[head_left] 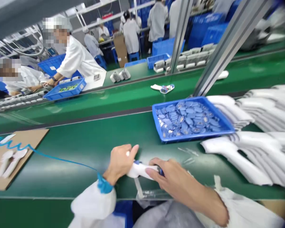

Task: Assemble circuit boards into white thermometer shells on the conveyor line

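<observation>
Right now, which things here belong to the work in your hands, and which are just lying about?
In the work: left hand, right hand, white plastic piece.
Just lying about: blue tray of round parts, stacked white pieces, cardboard sheet.

Mount: worn on the person's head, above a glossy green conveyor belt (85, 152).
Facing: forward and down, tilted, toward white-coated workers (130, 34).
Nearness: close over the left hand (120, 163) and right hand (178, 180) around a white moulded plastic piece (140, 169).

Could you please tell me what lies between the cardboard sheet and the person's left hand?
The head view shows a blue coiled cord crossing the green conveyor belt to the blue wrist cuff on the left hand.
</observation>
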Tool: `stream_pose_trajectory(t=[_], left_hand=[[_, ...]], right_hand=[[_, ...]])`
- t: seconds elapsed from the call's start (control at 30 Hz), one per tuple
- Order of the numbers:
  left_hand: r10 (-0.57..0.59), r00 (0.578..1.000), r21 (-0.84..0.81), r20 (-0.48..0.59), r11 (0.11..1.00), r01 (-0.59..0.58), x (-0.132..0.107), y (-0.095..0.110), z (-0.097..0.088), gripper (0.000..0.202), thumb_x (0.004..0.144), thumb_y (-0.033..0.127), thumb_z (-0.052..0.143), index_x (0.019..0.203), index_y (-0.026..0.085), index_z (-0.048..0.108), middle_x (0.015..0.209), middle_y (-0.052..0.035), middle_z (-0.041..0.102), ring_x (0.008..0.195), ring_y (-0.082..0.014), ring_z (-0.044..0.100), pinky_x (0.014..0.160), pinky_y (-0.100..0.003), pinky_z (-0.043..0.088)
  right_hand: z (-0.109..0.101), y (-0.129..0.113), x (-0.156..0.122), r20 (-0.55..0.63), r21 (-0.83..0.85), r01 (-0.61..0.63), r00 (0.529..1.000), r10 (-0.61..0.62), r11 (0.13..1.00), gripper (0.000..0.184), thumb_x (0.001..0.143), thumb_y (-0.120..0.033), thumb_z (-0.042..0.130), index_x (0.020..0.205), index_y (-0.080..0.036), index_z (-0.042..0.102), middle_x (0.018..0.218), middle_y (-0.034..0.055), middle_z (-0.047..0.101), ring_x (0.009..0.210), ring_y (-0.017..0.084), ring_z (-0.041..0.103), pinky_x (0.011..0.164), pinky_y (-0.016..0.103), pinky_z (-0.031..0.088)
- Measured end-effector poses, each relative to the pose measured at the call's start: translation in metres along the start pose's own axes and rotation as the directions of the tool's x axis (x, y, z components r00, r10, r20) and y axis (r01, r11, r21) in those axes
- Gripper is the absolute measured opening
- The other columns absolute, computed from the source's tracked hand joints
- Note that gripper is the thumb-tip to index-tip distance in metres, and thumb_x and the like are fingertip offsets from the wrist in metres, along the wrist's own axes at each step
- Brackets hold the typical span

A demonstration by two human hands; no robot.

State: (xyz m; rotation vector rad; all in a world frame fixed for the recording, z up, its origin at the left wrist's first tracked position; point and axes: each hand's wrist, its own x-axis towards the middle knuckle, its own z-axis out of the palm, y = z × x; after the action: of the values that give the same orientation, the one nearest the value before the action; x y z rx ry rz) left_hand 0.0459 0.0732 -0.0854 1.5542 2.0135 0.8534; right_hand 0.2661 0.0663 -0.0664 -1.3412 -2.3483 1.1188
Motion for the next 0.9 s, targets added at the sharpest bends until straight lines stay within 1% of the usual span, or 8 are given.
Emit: stream_pose_trajectory(t=[0.07,0.13,0.23,0.37,0.47,0.63,0.77,0.9], left_hand=[[-0.086,0.995,-0.031,-0.04,0.996,0.085,0.034,-0.008,-0.023,0.048,0.075,0.041,0.073,0.041,0.02,0.047,0.044,0.0005,0.043,0.049,-0.0129,0.036,0.054,-0.029,0.025],[-0.191,0.974,-0.095,-0.125,0.979,0.18,0.079,-0.012,-0.047,0.045,0.077,0.04,0.074,0.043,0.02,0.052,0.043,-0.0022,0.046,0.048,-0.0149,0.04,0.05,-0.029,0.025],[-0.322,0.915,-0.291,-0.243,0.924,0.248,0.147,-0.006,-0.074,0.044,0.092,0.049,0.059,0.063,0.016,0.061,0.061,-0.0091,0.061,0.058,-0.0201,0.058,0.051,-0.028,0.041],[-0.376,0.887,-0.539,-0.269,0.821,0.185,0.187,0.008,-0.085,0.048,0.103,0.053,0.038,0.1,0.01,0.059,0.11,-0.0196,0.068,0.092,-0.023,0.072,0.073,-0.033,0.061],[-0.39,0.877,-0.602,-0.281,0.783,0.156,0.171,0.005,-0.075,0.042,0.103,0.051,0.045,0.102,0.011,0.058,0.123,-0.0201,0.064,0.108,-0.0241,0.07,0.086,-0.037,0.062],[-0.396,0.903,-0.582,-0.167,0.779,0.234,0.108,-0.025,-0.041,0.042,0.082,0.052,0.075,0.093,0.012,0.067,0.101,-0.0157,0.072,0.099,-0.0286,0.072,0.091,-0.047,0.058],[-0.363,0.929,-0.545,-0.075,0.795,0.266,0.073,-0.035,-0.025,0.047,0.066,0.052,0.085,0.088,0.013,0.069,0.095,-0.0146,0.074,0.096,-0.0288,0.072,0.097,-0.047,0.054],[-0.208,0.978,-0.528,-0.02,0.833,0.166,0.063,-0.014,-0.022,0.046,0.074,0.05,0.079,0.1,0.014,0.068,0.109,-0.0151,0.073,0.104,-0.0264,0.07,0.099,-0.043,0.053]], right_hand=[[-0.05,-0.005,0.024,-0.027,0.005,0.025,0.999,-0.025,1.0,0.035,0.101,-0.043,0.051,0.118,-0.02,0.071,0.071,0.0011,0.074,0.063,0.018,0.068,0.06,0.028,0.047],[-0.105,-0.006,0.06,-0.154,-0.109,0.059,0.985,-0.075,0.992,0.037,0.105,-0.04,0.042,0.117,-0.022,0.072,0.08,0.0003,0.076,0.069,0.015,0.07,0.071,0.027,0.05],[-0.174,0.01,0.132,-0.303,-0.382,-0.13,0.953,0.009,0.915,0.032,0.104,-0.031,0.046,0.102,-0.02,0.076,0.098,0.0028,0.078,0.09,0.018,0.072,0.088,0.028,0.049],[-0.217,0.055,0.224,-0.352,-0.45,-0.333,0.919,0.178,0.829,0.026,0.101,-0.028,0.055,0.115,-0.013,0.071,0.115,0.0121,0.073,0.109,0.024,0.068,0.098,0.042,0.051],[-0.223,0.084,0.267,-0.373,-0.477,-0.415,0.894,0.249,0.775,0.034,0.098,-0.037,0.065,0.124,-0.016,0.065,0.129,0.0101,0.065,0.117,0.025,0.063,0.102,0.05,0.052],[-0.214,0.098,0.295,-0.364,-0.498,-0.424,0.894,0.262,0.756,0.036,0.103,-0.037,0.056,0.129,-0.013,0.061,0.134,0.0117,0.06,0.116,0.021,0.063,0.102,0.047,0.051],[-0.216,0.073,0.293,-0.289,-0.502,-0.308,0.94,0.179,0.808,0.035,0.106,-0.039,0.05,0.116,-0.011,0.068,0.122,0.0073,0.065,0.106,0.018,0.067,0.095,0.036,0.055],[-0.223,0.015,0.254,-0.279,-0.451,-0.09,0.959,-0.045,0.888,0.076,0.104,-0.046,0.015,0.11,0.004,0.071,0.11,0.0034,0.067,0.098,0.017,0.068,0.085,0.026,0.047]])
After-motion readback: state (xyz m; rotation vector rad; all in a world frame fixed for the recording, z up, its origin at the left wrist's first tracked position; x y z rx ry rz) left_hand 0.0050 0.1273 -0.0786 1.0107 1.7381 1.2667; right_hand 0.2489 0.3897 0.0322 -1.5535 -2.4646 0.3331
